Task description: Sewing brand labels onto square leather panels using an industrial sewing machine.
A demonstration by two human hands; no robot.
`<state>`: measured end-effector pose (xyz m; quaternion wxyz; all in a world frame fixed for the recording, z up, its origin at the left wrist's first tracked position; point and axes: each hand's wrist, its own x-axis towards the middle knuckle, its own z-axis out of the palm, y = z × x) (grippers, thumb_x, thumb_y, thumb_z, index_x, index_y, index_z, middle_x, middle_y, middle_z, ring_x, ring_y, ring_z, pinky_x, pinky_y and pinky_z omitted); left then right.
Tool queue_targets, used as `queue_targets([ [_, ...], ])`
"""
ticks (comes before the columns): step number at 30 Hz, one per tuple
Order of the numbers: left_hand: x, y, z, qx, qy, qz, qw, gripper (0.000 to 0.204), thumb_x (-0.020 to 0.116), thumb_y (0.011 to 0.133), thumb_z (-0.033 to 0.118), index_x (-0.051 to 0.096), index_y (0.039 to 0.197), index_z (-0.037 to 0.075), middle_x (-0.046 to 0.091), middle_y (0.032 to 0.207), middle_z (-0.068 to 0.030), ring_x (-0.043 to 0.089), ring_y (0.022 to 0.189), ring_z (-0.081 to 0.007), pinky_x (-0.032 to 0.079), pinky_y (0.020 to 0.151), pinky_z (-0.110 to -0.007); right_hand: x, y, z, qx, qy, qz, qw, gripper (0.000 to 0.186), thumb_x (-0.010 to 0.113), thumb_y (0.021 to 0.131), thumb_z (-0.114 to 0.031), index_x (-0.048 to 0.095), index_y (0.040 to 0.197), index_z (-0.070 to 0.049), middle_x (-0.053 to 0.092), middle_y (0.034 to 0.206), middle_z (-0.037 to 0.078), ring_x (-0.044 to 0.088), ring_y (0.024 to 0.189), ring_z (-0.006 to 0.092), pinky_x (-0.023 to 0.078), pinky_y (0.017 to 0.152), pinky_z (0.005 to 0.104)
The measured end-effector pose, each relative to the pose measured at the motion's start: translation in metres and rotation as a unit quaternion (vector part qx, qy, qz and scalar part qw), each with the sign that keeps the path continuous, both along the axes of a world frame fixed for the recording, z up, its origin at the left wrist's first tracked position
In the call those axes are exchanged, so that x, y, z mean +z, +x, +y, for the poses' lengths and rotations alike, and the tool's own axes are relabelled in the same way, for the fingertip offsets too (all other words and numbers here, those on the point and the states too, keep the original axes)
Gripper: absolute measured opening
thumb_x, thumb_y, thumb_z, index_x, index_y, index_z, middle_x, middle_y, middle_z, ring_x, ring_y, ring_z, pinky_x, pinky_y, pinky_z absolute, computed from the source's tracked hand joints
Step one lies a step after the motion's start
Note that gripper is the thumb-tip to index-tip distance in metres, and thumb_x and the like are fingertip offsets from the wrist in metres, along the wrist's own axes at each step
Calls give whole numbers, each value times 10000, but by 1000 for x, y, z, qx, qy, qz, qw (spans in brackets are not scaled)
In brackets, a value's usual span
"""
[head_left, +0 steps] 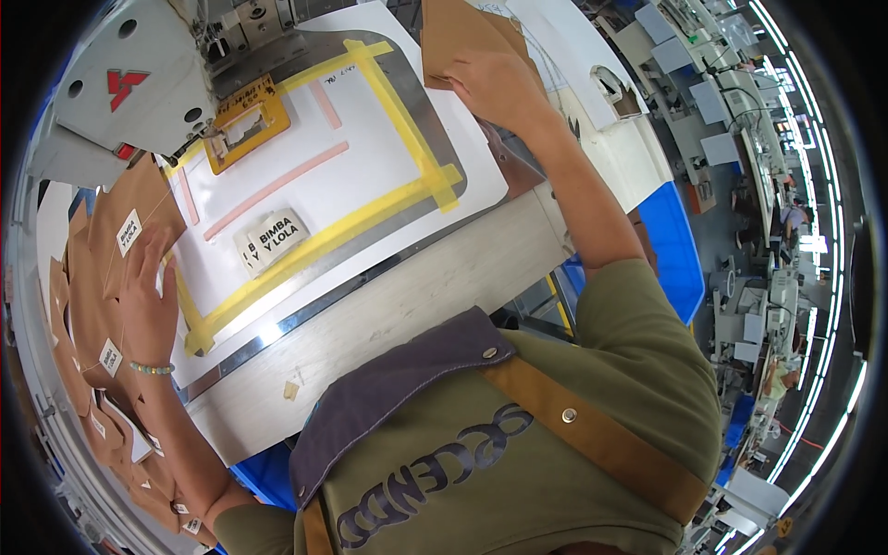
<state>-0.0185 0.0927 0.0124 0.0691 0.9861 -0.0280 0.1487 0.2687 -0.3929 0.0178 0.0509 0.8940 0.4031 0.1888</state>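
Observation:
My left hand (pixel 148 291) lies with fingers stretched out on a brown fabric piece (pixel 153 192) that bears a white label, at the left beside the sewing machine. Below and around it, more brown pieces (pixel 81 319) overlap, several with white labels. At the far right of the work surface, my right hand (pixel 504 91) is closed on the near edge of another brown fabric piece (pixel 458 42); its fingertips are partly hidden. Between my hands, a small pile of white labels (pixel 280 231) rests on a white sheet (pixel 370 129) bordered with yellow tape.
The sewing machine head (pixel 129 79) fills the upper left, with a yellow clamp frame (pixel 277 122) over the sheet. Pink strips (pixel 277 190) mark the sheet. A blue bin (pixel 673 245) stands right of the table. Other workstations (pixel 731 139) line the far right.

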Motion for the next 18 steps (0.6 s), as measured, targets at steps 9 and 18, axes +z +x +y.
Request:
queue_targets([
  [9, -1, 0, -2, -1, -48, 4, 999, 433, 697, 972, 5, 682, 1397, 88, 657, 1469, -92, 635, 1338, -330, 536, 1124, -425, 7, 52, -8, -75, 537, 47, 839, 163, 674, 905, -139, 757, 1008, -44, 768, 865, 75, 749, 868, 298, 598, 775, 404],
  [18, 17, 17, -44, -58, -76, -7, 995, 419, 736, 925, -6, 703, 1335, 71, 682, 1423, -96, 660, 1267, -342, 555, 1051, -426, 9, -17, 108, 305, 59, -60, 949, 189, 702, 922, -103, 740, 1107, -91, 763, 1138, 56, 720, 1067, 241, 564, 881, 366],
])
